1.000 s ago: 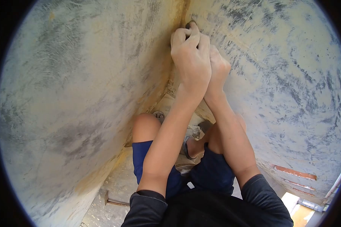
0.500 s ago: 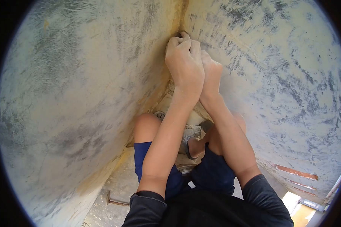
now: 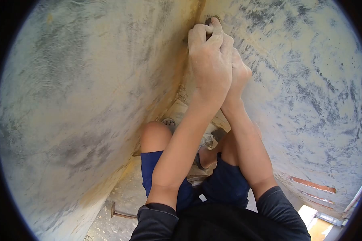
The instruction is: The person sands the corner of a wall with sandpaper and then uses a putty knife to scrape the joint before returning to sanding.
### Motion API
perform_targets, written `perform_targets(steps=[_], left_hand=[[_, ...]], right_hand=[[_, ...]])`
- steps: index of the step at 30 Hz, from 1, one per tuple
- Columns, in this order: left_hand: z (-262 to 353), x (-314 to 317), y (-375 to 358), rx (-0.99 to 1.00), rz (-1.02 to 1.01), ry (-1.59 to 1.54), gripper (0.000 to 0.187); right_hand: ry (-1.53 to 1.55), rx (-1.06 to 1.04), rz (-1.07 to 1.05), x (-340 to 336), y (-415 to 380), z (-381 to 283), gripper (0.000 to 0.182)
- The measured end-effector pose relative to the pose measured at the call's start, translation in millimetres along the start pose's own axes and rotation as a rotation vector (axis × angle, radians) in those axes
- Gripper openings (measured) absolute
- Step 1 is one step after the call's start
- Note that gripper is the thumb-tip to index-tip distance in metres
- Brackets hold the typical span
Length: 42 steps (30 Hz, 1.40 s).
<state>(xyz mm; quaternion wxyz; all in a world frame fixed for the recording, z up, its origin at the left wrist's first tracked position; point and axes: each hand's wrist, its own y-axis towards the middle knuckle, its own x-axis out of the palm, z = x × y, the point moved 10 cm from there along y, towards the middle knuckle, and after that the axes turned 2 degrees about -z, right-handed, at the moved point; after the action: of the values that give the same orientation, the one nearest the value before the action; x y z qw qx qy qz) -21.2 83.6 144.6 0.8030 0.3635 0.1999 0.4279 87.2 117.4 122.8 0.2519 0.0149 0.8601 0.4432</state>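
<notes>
My left hand (image 3: 210, 60) is closed, its dusty fingers curled around a small dark pad (image 3: 208, 21), possibly an abrasive one. Only the pad's upper edge shows between the fingertips. Close behind it and to the right, my right hand (image 3: 240, 73) is bent into a fist; its fingers and anything in them are hidden by the left hand. Both hands are at the corner seam (image 3: 199, 10), where the left wall panel (image 3: 88, 80) meets the right wall panel (image 3: 301, 80). Pale, scuffed coating with dark patches covers both panels.
My bent knees (image 3: 156, 136) and sandalled feet (image 3: 169, 121) are below my arms, between the panels. A metal piece (image 3: 122, 215) stands out from the dusty floor (image 3: 128, 195) at lower left. Reddish slots (image 3: 313, 184) cross the right panel near a bright opening (image 3: 309, 215).
Both hands have moved together up and to the right along the corner, somewhat onto the right panel. More of the dark pad's edge shows now. My legs have barely shifted.
</notes>
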Motion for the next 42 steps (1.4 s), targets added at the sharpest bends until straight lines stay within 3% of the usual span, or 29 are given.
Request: perform_targets(steps=[2,3,5,6,8,12,14,20,21,23,27,29,33,35,36,38,42], left_hand=[[-20,6,-7,-0.122,-0.102,0.068,0.024],[-27,5,-11,-0.119,-0.105,0.068,0.024],[-57,9,-23,-0.309,-0.176,0.08,0.025],[-50,8,-17,-0.302,-0.172,0.082,0.025],[-14,-1,-6,-0.084,-0.025,-0.084,0.026],[-11,4,-8,-0.039,-0.091,-0.002,0.027],[-61,12,-25,-0.363,-0.261,0.091,0.029],[0,5,1,-0.068,-0.044,-0.039,0.028],[-6,3,-4,-0.079,-0.047,-0.04,0.028],[-39,8,-17,-0.237,-0.164,0.021,0.027],[-46,8,-16,-0.26,-0.141,0.045,0.026],[-6,2,-2,-0.038,-0.005,-0.041,0.025],[-27,6,-16,-0.118,-0.097,0.028,0.026],[-59,9,-28,-0.323,-0.177,0.033,0.027],[-52,8,-24,-0.314,-0.175,0.035,0.027],[-13,-1,-10,-0.096,-0.029,-0.116,0.025],[-9,4,-15,-0.014,-0.028,-0.026,0.026]], right_hand=[[-0.064,0.04,-0.23,20,-5,8,0.016],[-0.063,0.041,-0.226,22,-8,7,0.016],[0.066,0.19,-0.234,28,-18,17,0.016],[0.072,0.185,-0.23,28,-16,16,0.016],[0.069,0.02,-0.036,7,-7,2,0.017],[0.064,0.083,-0.061,6,-9,11,0.019],[-0.025,0.19,-0.269,38,-27,30,0.019],[0.087,0.069,-0.01,-2,-1,-1,0.016],[0.081,0.075,-0.017,-1,-5,4,0.016],[-0.069,0.112,-0.271,29,-15,18,0.015],[0.09,0.13,-0.17,24,-13,13,0.016],[0.036,0.022,0.008,0,-3,-1,0.018],[0.061,0.118,-0.129,14,-13,18,0.017],[0.097,0.188,-0.199,31,-27,29,0.018],[0.103,0.183,-0.192,29,-24,25,0.018],[0.079,-0.02,0.0,3,-12,0,0.015],[-0.01,0.068,-0.061,0,-11,10,0.015]])
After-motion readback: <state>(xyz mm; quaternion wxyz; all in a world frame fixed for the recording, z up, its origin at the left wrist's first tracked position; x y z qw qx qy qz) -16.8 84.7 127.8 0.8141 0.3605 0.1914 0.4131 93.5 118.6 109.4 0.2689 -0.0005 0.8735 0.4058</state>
